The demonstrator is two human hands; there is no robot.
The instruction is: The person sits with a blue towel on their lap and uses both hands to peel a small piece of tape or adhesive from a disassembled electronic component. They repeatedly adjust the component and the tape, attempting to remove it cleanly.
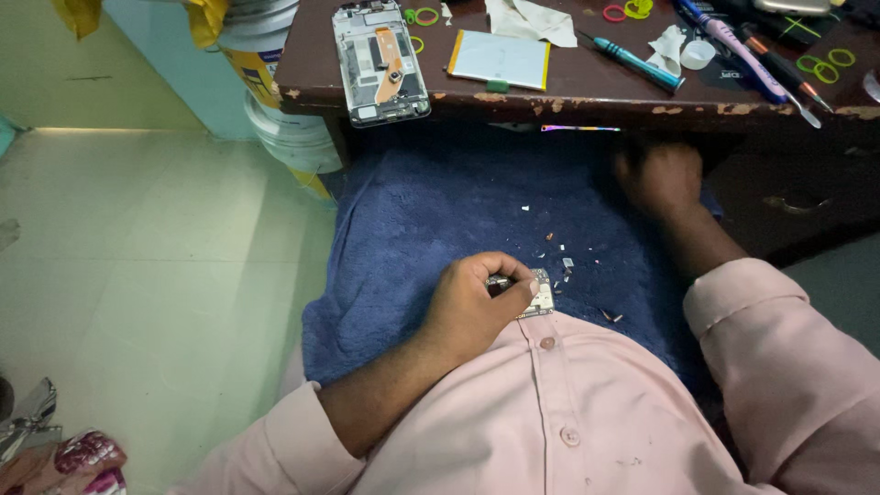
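Board [541, 295] sits pinched in my left hand [477, 302] over the towel [431, 211], catching bits; right hand [662, 179] reaches under the bench [568, 92], grip unclear.

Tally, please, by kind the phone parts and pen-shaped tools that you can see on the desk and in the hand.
Opened phone chassis: 1
Flat battery: 1
Pen-shaped tools: 3
Small board in the left hand: 1
Total: 6

Your left hand [477, 307] pinches a small metal-shielded circuit board [541, 295], dull silver. Under it lies a fuzzy matt blue towel [431, 206]. The dark wooden desk [568, 92] has a chipped edge; the floor [137, 247] tiles look glossy.
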